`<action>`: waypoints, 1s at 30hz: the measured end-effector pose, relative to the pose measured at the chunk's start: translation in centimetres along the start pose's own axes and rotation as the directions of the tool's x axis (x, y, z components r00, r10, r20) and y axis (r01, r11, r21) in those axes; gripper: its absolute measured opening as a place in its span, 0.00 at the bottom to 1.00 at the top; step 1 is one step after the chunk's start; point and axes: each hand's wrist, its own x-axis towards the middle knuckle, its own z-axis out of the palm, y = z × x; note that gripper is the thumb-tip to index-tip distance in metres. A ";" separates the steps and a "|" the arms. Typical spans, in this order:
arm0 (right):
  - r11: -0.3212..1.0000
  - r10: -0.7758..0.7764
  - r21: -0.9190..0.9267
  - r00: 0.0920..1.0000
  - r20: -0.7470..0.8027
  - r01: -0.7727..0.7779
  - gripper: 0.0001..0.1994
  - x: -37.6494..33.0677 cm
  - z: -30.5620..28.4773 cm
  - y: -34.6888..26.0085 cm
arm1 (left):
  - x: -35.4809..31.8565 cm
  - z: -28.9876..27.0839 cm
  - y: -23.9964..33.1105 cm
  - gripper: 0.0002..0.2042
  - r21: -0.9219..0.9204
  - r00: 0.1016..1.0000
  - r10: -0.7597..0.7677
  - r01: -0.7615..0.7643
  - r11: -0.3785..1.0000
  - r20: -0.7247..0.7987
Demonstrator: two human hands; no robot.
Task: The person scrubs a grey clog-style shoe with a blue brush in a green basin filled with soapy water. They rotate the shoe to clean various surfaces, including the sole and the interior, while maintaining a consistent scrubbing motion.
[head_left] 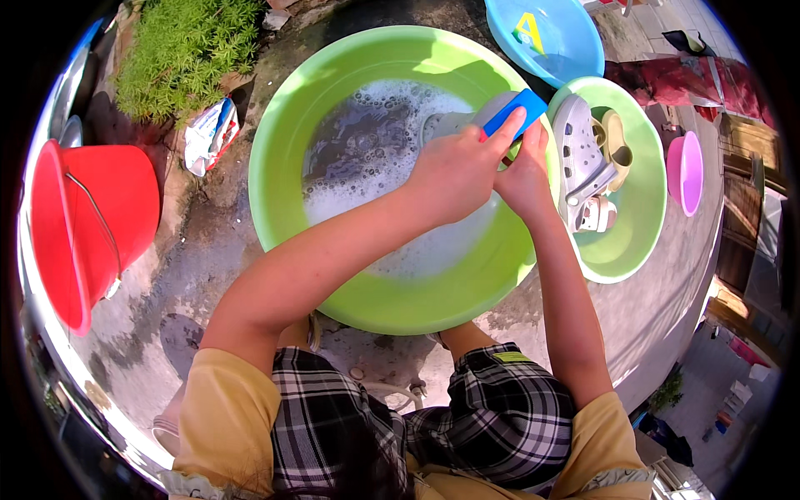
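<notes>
Both my hands meet over the right side of a big green basin (392, 317) of sudsy water. The fingers of my left hand (457, 173) are closed on a blue scrub brush (521, 110) with a small red bit at one end; its bristles are hidden. Close against them, my right hand (525, 175) is closed too, its fingertips beside the brush; what it grips is mostly covered. Just beyond my left hand, a grey shoe (493, 107), probably a clog, shows partly over the foamy water (367, 158).
A smaller green basin (637, 242) at right holds a grey clog (577, 137), an olive shoe (617, 148) and a small pale sandal (593, 215). Around stand a blue basin (575, 37), pink basin (690, 173), red bucket (125, 196), crumpled packet (210, 137) and green plant (187, 54).
</notes>
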 end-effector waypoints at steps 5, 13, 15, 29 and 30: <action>0.998 0.047 -0.035 0.999 0.013 -0.047 0.52 0.6 -2.1 -1.2 | -2.0 -0.4 -0.7 0.26 -0.041 0.985 -0.119 0.125 0.991 0.129; 0.955 -0.126 -0.282 0.988 -0.090 0.096 0.47 -1.0 -5.5 0.3 | -7.3 -2.8 -9.3 0.26 0.380 0.637 -0.752 0.662 0.646 0.169; 0.976 0.041 -0.217 0.999 0.022 -0.035 0.40 -1.1 -7.1 -0.5 | -7.6 -2.9 -12.1 0.23 0.418 0.546 -0.820 0.714 0.561 0.168; 0.974 0.129 -0.212 0.969 0.211 -0.083 0.22 -8.8 -5.8 -0.3 | -7.6 1.8 1.8 0.27 -0.169 0.877 -0.234 0.329 0.929 0.419; 0.968 0.150 -0.230 0.970 0.193 -0.104 0.22 -9.7 -5.6 0.2 | -8.0 2.8 0.6 0.27 -0.151 0.863 -0.295 0.383 0.911 0.410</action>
